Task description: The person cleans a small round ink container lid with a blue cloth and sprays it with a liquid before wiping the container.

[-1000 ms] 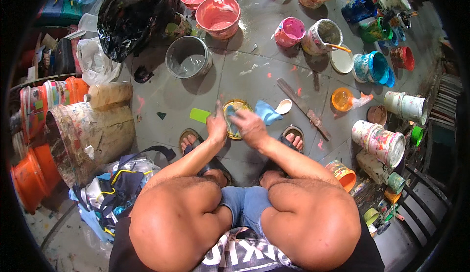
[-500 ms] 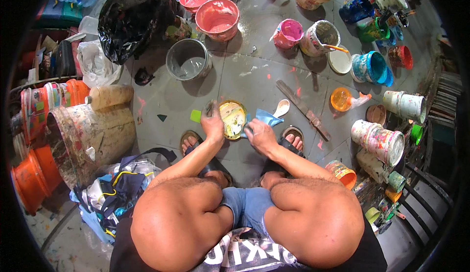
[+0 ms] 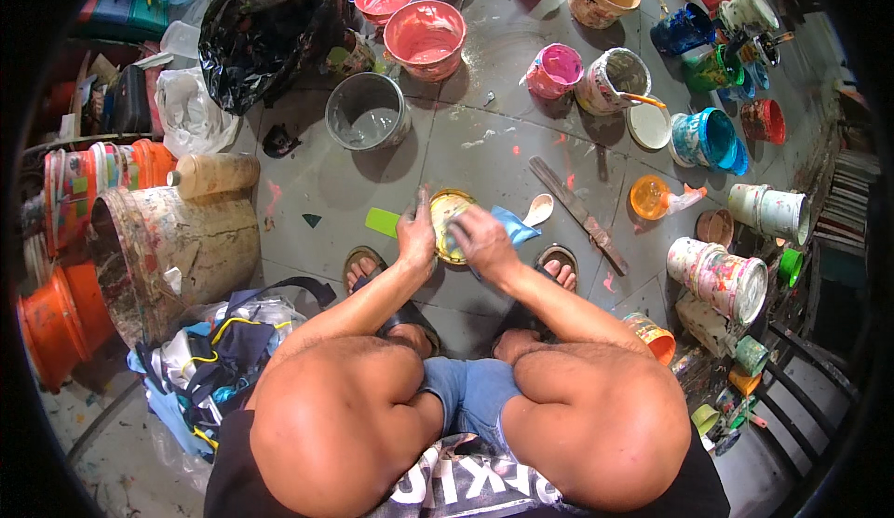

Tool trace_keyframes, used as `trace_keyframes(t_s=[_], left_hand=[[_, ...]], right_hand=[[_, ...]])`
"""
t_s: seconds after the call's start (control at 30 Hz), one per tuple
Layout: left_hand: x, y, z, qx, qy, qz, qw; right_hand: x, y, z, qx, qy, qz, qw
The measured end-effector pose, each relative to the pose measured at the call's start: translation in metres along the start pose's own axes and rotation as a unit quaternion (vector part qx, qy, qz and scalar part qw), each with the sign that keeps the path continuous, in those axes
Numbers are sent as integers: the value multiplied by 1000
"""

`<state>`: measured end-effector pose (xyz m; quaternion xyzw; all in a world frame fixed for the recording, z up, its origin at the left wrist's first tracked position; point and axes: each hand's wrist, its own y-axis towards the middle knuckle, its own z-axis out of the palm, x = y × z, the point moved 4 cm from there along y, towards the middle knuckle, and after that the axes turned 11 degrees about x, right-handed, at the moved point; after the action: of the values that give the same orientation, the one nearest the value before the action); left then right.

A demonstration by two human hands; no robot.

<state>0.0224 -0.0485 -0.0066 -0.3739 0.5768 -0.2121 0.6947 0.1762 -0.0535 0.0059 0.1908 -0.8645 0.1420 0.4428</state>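
On the floor between my feet is a shallow round container [image 3: 453, 203], its inside streaked yellow and white. Against its left rim, my left hand [image 3: 416, 237] has its fingers closed along the edge. My right hand [image 3: 488, 243] reaches over the container's right side; its fingers are smeared by motion, and whether they hold anything is hidden. Just right of that hand lies a crumpled blue piece [image 3: 514, 227], cloth or plastic. A pale spoon [image 3: 537, 210] rests beside it. A flat lime-green rectangle [image 3: 383, 222] lies left of my left hand.
Beyond my hands stand a grey bucket [image 3: 368, 115], a red-coated bowl [image 3: 425, 41] and several paint pots. A long paint-stained strip [image 3: 579, 215] lies to the right, near an orange bottle [image 3: 649, 197]. A large stained drum [image 3: 182, 257] lies at left; a black bag [image 3: 270, 38] is far left.
My right hand has moved left from the blue piece to over the round container. My left hand has shifted slightly right, uncovering more of the green rectangle. The view has turned a little.
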Motion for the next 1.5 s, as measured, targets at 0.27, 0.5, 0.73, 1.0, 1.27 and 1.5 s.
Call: trace_keyframes(t_s=[0.27,0.5,0.73,1.0,1.27,1.5], left_hand=[[36,48,-36,-6,-18,49,999],[21,26,-10,125,-93,-1,988],[22,19,-6,125,-29,43,991],[7,18,-4,58,64,156,984],[-87,-36,23,102,456,562,682],[-36,-15,16,153,559,525,623]], right_hand=[[13,-13,13,24,2,-69,997],[15,-6,12,33,53,-84,995],[-12,13,7,-36,76,83,993],[-29,30,-14,-39,-23,83,996],[-91,7,-71,-188,226,198,935],[-47,-21,-127,-165,436,217,858]])
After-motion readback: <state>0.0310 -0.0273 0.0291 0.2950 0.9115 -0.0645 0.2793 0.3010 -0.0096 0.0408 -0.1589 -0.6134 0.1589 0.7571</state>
